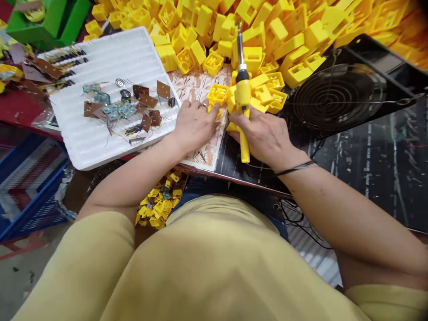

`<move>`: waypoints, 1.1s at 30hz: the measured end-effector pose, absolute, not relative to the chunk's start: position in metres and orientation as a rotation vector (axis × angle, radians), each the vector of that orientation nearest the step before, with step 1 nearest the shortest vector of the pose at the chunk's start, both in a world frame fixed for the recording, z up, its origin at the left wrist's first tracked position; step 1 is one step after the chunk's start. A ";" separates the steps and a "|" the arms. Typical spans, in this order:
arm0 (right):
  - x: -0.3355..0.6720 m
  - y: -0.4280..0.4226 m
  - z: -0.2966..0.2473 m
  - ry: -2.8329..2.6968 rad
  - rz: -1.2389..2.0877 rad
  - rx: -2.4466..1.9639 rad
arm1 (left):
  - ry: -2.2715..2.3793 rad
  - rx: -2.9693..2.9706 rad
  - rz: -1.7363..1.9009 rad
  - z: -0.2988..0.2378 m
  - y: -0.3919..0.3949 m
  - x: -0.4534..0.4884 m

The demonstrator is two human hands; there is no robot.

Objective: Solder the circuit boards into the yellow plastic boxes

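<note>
My right hand (265,133) is closed round a yellow soldering iron (243,96), whose metal tip points away from me over the yellow pile. Beside it, my left hand (195,122) rests low over the work surface with fingers bent. Its thumb and fingertips are on a small yellow plastic housing (214,113), partly hidden by them. Just beyond the fingertips sits another yellow housing (219,92). More small housings (267,96) lie around and behind the soldering iron.
Left of my hands, a white foam tray (80,149) carries circuit boards (122,109), brown boards and wires. A large heap of yellow housings (207,20) fills the back. A black fan (337,98) stands at right. Green bins (43,26) and a blue crate (36,183) are at left.
</note>
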State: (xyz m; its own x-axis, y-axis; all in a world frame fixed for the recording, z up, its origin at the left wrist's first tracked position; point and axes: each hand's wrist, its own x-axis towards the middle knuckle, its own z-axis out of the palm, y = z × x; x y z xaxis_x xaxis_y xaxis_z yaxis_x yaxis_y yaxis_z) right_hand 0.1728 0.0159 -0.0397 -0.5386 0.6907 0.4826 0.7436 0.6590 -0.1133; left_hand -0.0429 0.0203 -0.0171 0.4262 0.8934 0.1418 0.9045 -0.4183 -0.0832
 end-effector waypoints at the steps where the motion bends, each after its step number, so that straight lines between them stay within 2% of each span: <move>1: 0.178 0.007 -0.037 -2.360 -0.142 -1.084 | -1.592 -2.545 -0.054 -0.017 0.020 -0.038; 4: 0.202 -0.031 -0.030 -2.271 -0.078 -1.074 | -1.349 -2.698 -0.027 -0.011 0.000 -0.034; 7: 0.222 -0.061 -0.032 -2.205 -0.025 -1.072 | -1.173 -2.880 -0.173 -0.005 -0.011 -0.027; 11: 0.235 -0.067 -0.041 -2.150 -0.073 -1.128 | -1.293 -2.828 -0.336 -0.002 0.027 0.007; 15: 0.247 -0.057 -0.038 -2.183 -0.190 -1.168 | -1.322 -2.828 -0.215 0.006 0.066 0.030; 19: 0.254 -0.049 -0.035 -2.289 -0.191 -1.066 | -1.445 -2.856 -0.215 0.026 0.058 0.007; 25: 0.254 -0.053 -0.048 -2.297 0.098 -1.032 | -1.441 -2.965 0.461 0.035 0.026 -0.047; 30: 0.251 -0.062 -0.052 -2.303 0.336 -0.986 | -1.285 -3.081 0.052 0.023 0.003 -0.070; 33: 0.247 -0.062 -0.053 -2.300 0.296 -0.981 | -1.151 -3.146 0.041 0.016 -0.012 -0.070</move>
State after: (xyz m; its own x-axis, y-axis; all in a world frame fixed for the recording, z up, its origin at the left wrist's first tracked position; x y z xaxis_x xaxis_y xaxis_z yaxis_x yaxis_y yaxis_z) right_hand 0.2474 -0.0620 -0.0529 -0.5368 0.7132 0.4507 0.5758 0.7002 -0.4221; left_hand -0.0697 -0.0118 0.0160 0.7660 0.6359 -0.0940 0.6409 -0.7446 0.1864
